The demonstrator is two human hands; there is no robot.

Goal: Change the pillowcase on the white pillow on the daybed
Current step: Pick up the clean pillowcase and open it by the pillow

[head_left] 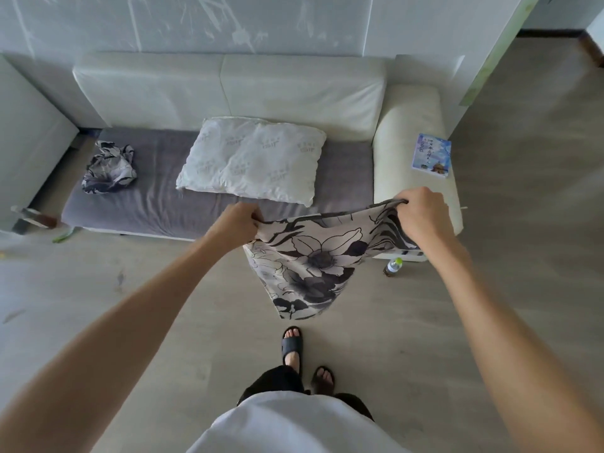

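The pillow (251, 160) lies on the daybed (147, 204), in the middle. A crumpled pillowcase (109, 167) lies to its left. A book (432, 155) rests on the right armrest (408, 132). A bottle (393, 267) stands on the floor (130, 289) before the armrest.

The daybed (209, 210) carries a bare white pillow (251, 160) at centre and a crumpled floral pillowcase (109, 166) at its left end. A book (431, 155) lies on the armrest (408, 132).

A home living room, sparsely furnished: a pale leather daybed (228, 89) with a grey seat cover stands against a wall sheeted in plastic film, a book (431, 155) lies on its armrest, a drink bottle (393, 267) stands on the wood-look floor (523, 223)
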